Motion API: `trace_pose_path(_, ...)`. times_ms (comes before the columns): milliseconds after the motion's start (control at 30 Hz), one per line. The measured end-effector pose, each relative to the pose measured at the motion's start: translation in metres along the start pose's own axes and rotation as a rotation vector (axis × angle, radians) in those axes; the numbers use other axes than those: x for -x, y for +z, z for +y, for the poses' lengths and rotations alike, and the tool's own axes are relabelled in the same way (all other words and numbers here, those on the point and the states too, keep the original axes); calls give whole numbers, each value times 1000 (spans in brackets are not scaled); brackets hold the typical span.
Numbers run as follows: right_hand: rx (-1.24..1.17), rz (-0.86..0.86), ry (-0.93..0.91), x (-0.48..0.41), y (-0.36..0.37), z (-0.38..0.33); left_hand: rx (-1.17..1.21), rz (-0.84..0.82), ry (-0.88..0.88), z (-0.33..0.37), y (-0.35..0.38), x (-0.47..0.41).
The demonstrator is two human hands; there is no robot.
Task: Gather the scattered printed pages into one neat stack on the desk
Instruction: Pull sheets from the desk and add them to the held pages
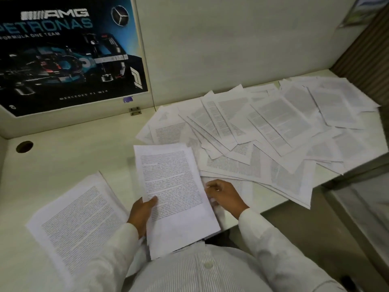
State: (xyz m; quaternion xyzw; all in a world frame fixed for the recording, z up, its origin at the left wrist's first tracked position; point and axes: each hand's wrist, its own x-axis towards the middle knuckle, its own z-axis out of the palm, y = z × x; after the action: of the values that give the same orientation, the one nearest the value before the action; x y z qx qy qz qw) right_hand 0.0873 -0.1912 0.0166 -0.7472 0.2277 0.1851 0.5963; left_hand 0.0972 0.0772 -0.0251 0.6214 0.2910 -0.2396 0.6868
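Several printed pages (269, 131) lie scattered and overlapping across the right half of the pale desk (69, 157). A separate stack of pages (77, 224) lies at the near left, tilted. My left hand (141, 213) grips a bundle of pages (174, 192) by its left edge, thumb on top, holding it above the desk's front edge. My right hand (225, 194) sits at the bundle's right edge, fingers curled against the paper and resting over a loose sheet.
A racing-car poster (63, 53) hangs on the partition at the back left. A round cable hole (24, 146) is in the desk's left side. A small metal bracket (135, 111) sits at the partition foot. A ribbed panel (366, 60) bounds the right.
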Motion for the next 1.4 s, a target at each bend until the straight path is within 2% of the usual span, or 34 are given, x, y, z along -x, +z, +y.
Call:
trace_pose_path(100, 429, 204, -164, -8, -27, 20, -48, 87, -8, -18, 4, -1)
trace_pose_path(200, 712, 289, -290, -20, -52, 25, -38, 124, -1, -23, 8, -1)
trace_pose_path(333, 1042, 214, -194, -49, -72, 21, -8, 165, -4, -20, 17, 6)
trace_pose_path(400, 1131, 171, -181, -63, -79, 22, 6, 170, -9, -19, 20, 6)
trace_pose_path(500, 1194, 156, -227, -76, -84, 24, 40, 167, -3, -20, 29, 9)
trace_pose_path(600, 1286, 150, -359, -86, -93, 30, 87, 192, 17, -26, 41, 14)
trace_pose_path(767, 1221, 131, -556, -107, -118, 21, 239, 290, 26, -34, 57, 19)
trace_pose_path(900, 1052, 121, -488, -112, -138, -3, 334, 363, 59, -38, 60, 21)
trace_pose_path(1067, 870, 67, -539, -103, -132, -24, 392, 455, 97, -43, 68, 32)
trace_pose_path(1267, 856, -217, -605, -81, -66, -42, 328, 447, 99, -47, 92, 43)
trace_pose_path(1333, 806, -412, -581, -64, -41, -39, 312, 416, 95, -45, 98, 44)
trace_pose_path(1400, 711, -690, -464, -47, -23, -36, 300, 396, 80, -42, 101, 46)
